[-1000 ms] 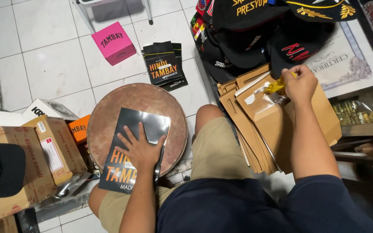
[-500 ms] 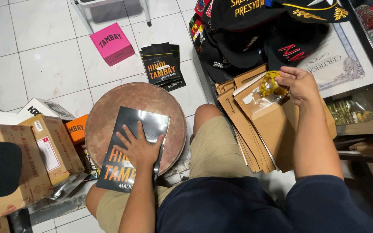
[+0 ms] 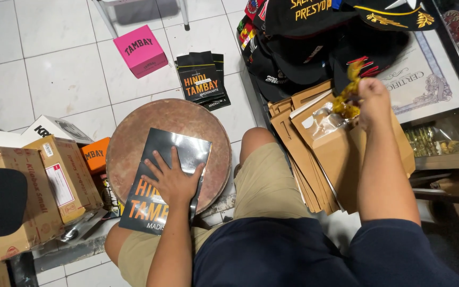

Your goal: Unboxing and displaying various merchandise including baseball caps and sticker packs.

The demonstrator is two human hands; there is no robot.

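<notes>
Left hand (image 3: 172, 180) lying flat, fingers spreading, palm pressing black pouch (image 3: 160, 180) onto round tray (image 3: 134, 133) over lap; grasping nothing. Right hand (image 3: 374, 103) lifting above brown envelopes (image 3: 320, 159), fist closing around yellow crinkly item (image 3: 349, 93). Item partly hiding inside fist, blurring, kind hard telling. Pouch middle hiding under palm.

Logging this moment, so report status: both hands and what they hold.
Left hand flat on black pouch atop round brown tray. Right hand raised, pinching yellow item above kraft envelopes. Nothing blocking either hand.
</notes>
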